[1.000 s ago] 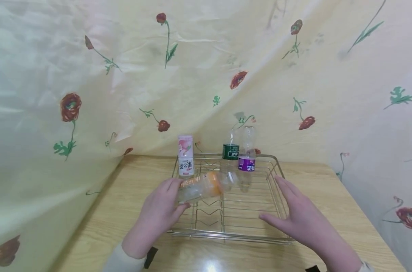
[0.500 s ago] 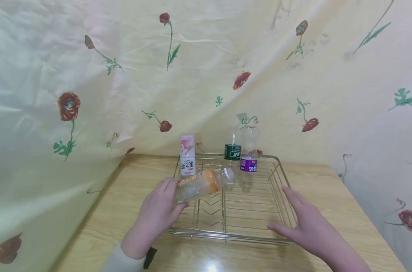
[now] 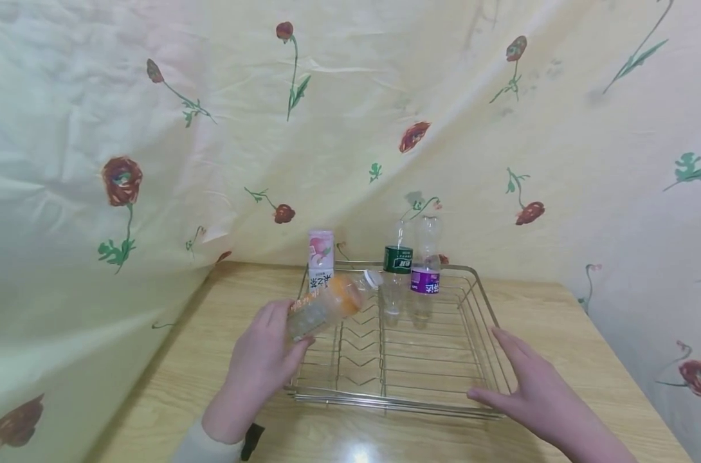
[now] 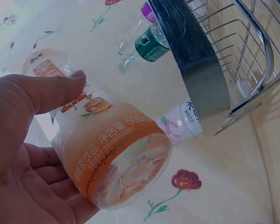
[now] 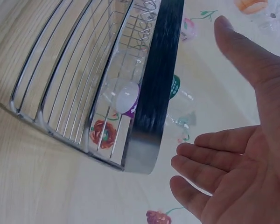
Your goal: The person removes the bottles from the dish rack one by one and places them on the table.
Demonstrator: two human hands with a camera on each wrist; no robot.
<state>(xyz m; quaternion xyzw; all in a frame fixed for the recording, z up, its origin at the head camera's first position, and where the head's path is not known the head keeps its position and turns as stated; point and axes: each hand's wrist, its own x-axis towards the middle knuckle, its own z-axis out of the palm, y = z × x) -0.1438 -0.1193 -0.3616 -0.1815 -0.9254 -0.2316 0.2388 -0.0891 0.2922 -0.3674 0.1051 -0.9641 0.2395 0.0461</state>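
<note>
At seven o'clock in the head view we see a pale, off-white sleeve (image 3: 208,445), plain, its cuff ending at the wrist below the bare left hand (image 3: 258,357). At three o'clock from that sleeve, against the cuff, we make out a small black piece (image 3: 252,441), flat and straight-edged, its kind unclear. Toward four o'clock we find the right hand (image 3: 538,392), also bare, its forearm (image 3: 584,429) uncovered to the frame's edge. In the right wrist view we note rounded fingertips and creased finger joints.
</note>
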